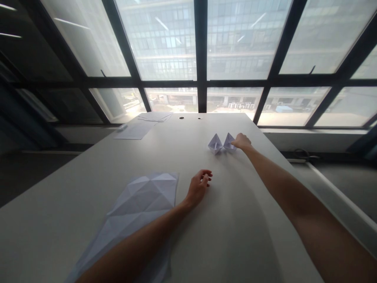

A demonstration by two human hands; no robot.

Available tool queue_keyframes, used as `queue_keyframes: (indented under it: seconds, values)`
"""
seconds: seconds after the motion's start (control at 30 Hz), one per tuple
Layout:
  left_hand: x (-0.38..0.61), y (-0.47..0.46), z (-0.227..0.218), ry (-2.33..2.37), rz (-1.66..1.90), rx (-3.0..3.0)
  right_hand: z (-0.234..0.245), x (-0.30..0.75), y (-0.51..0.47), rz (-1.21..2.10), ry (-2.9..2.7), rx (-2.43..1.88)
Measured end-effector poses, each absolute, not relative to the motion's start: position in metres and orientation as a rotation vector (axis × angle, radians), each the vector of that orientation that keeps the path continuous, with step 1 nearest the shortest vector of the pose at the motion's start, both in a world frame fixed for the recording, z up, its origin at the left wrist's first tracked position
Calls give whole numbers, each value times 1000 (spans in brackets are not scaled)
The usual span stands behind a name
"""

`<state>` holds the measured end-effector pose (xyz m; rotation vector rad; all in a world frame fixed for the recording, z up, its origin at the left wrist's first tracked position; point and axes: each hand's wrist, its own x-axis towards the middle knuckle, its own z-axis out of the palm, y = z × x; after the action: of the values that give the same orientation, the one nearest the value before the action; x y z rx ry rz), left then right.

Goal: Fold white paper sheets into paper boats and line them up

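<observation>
Two small white origami figures stand side by side on the table, their corners touching or nearly so. Each has a pointed top and an open fold in the middle. My right hand (242, 141) reaches far forward and grips the outer edge of the right origami figure (229, 142); some of its fingers are hidden. The left origami figure (215, 144) has no hand on it. Closer to me, my left hand (200, 185) rests on the table with loosely curled fingers, slightly apart and empty. Under my left forearm lies a large creased sheet of paper (141, 200).
The long white table (235, 220) runs up to the windows (232, 43). Flat paper sheets (137, 131) lie at its far left, with more loose sheets behind. Two round holes (182, 118) pierce the tabletop near the far edge. A cable (306, 155) lies beyond the right side.
</observation>
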<state>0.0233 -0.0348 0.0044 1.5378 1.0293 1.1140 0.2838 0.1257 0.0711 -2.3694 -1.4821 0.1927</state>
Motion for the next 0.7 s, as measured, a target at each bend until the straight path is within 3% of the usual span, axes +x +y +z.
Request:
queue_keyframes:
  seconds: [0.7]
  values:
    - [23,-38,8,1046,1084,1530,65,249,170,83,-1636,-2536]
